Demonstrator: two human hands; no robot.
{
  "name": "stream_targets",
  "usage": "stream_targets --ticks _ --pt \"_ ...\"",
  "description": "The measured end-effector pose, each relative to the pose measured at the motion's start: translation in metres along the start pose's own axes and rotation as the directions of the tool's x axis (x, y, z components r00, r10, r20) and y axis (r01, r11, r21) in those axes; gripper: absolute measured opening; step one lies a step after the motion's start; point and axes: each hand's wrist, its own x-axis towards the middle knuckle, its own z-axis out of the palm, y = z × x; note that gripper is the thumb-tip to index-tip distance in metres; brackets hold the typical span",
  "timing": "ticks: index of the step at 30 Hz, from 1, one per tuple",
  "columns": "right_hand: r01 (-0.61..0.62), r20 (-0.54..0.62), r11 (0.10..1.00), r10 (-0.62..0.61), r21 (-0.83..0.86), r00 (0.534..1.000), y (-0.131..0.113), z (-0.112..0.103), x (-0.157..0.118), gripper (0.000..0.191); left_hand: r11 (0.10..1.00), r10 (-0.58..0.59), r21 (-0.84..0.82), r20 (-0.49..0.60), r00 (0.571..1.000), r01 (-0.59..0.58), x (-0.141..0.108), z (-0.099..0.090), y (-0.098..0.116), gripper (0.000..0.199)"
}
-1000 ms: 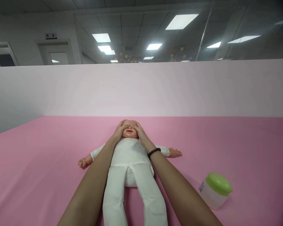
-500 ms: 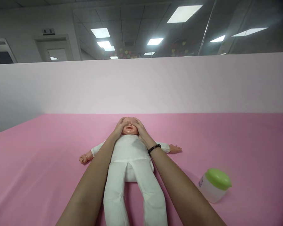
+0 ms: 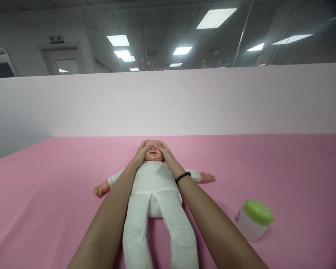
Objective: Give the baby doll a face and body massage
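Bracelet [image 3: 183,176]: black, narrow, circling the right wrist; its outline is knobbly, in short, even, rounded segments.
Bracelet material: beads or coiled cord, too small to tell which.
Right hand [image 3: 165,151]: bare, beyond the bracelet, with slender fingers; nail detail too small to tell.
Right forearm [image 3: 212,220]: bare, on the elbow side of the bracelet, smooth in outline, broadening away from it.
Left hand [image 3: 142,150]: bare, to the left of the bracelet, similarly slender in build.
Left forearm [image 3: 109,220]: bare, also left of the bracelet, smooth in outline, tapering to a narrow wrist.
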Motion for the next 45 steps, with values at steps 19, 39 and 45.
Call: stream_targets --ticks 19,39,45 --pt "0.006 0.021 0.999 -0.007 0.053 1.000 0.001 0.002 -0.004 0.061 1.000 0.006 0.022 0.009 1.000 -0.006 0.003 -0.004 -0.003 0.058" --pt "-0.021 0.036 0.999 0.020 0.040 0.999 0.003 -0.001 0.000 0.057 1.000 -0.004 0.004 0.014 1.000 0.004 0.008 -0.005 -0.008 0.055" --pt "-0.066 0.040 0.994 0.063 0.081 0.997 0.007 -0.001 0.006 0.055 0.999 -0.034 0.001 -0.029 0.999 0.034 0.004 0.000 0.001 0.047"
